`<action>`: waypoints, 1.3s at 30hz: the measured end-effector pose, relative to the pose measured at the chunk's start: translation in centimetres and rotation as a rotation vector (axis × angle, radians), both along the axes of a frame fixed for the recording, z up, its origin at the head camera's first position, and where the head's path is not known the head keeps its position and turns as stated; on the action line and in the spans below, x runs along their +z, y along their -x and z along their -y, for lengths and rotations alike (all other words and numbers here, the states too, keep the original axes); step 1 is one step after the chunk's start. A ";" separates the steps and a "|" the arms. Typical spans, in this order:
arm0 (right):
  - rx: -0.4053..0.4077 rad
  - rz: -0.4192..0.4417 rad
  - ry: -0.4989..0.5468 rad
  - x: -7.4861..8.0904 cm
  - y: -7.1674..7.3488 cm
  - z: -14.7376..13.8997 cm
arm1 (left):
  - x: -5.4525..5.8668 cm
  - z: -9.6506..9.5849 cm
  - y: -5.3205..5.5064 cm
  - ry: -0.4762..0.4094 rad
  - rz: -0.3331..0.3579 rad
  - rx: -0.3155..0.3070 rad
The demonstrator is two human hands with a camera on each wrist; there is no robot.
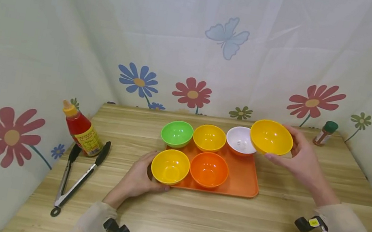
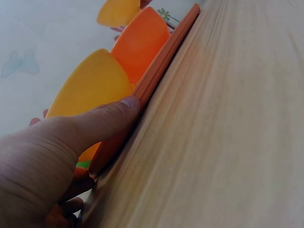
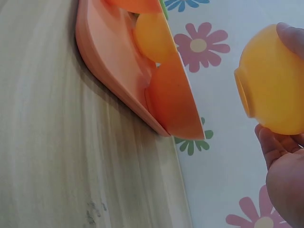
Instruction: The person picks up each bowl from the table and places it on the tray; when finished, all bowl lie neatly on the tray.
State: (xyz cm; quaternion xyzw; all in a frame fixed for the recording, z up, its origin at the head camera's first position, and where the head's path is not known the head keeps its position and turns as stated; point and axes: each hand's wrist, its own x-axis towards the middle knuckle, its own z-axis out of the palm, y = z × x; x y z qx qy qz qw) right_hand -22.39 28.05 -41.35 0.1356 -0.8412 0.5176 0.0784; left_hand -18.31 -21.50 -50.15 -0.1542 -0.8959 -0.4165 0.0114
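My right hand [image 1: 304, 160] grips a yellow bowl [image 1: 271, 137] by its side, thumb and fingers spread around it. The right wrist view shows this bowl [image 3: 275, 85] raised off the table, its foot ring facing the tray. With the left hand [image 1: 140, 178] I hold the front left corner of an orange tray [image 1: 241, 182], thumb on its front edge, fingers partly hidden at its left side. Another yellow bowl [image 1: 170, 166] sits on the tray right by that hand, beside an orange bowl [image 1: 209, 170]. Behind them stand a green bowl [image 1: 177, 134], a yellow bowl [image 1: 209, 138] and a white-lined bowl [image 1: 241, 141].
At the left of the wooden table [image 1: 211, 227] stands a red sauce bottle [image 1: 83, 131] with a yellow cap. Black-and-silver tongs [image 1: 76, 184] lie open just in front of it. A small green-capped spice jar [image 1: 325, 134] stands at the back right, near a flowered curtain [image 1: 169, 39].
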 end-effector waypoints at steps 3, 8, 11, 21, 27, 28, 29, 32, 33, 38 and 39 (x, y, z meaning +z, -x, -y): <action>0.034 -0.008 0.026 -0.2 -0.3 0.3 | 0.0 0.0 0.0 -0.003 -0.001 -0.004; 0.070 0.002 0.029 -0.6 -1.1 0.8 | 0.0 0.1 -0.1 0.007 -0.003 0.000; 0.077 0.017 0.010 -1.0 -1.6 1.1 | 0.0 0.1 -0.1 0.012 -0.002 0.005; 0.125 0.061 0.024 -3.1 -2.5 1.7 | -0.1 0.2 -0.1 0.019 -0.005 0.011; 0.132 0.126 0.014 -4.0 -3.1 1.7 | -0.2 0.1 0.0 0.032 -0.013 0.011; 0.134 0.134 0.011 -4.1 -3.2 1.6 | -0.2 0.1 0.0 0.034 -0.013 0.011; 0.136 0.141 0.003 -4.3 -3.3 1.6 | -0.2 0.1 0.0 0.031 -0.015 0.009; 0.144 0.155 -0.024 -4.7 -3.5 1.5 | -0.1 0.1 0.0 0.027 -0.018 0.003; 0.148 0.158 -0.034 -4.9 -3.5 1.4 | -0.1 0.1 0.0 0.026 -0.018 0.001; 0.167 0.170 -0.078 -5.4 -3.5 1.5 | -0.1 0.1 0.0 0.036 -0.019 0.010; 0.171 0.175 -0.084 -5.4 -3.4 1.5 | -0.1 0.1 0.0 0.039 -0.020 0.012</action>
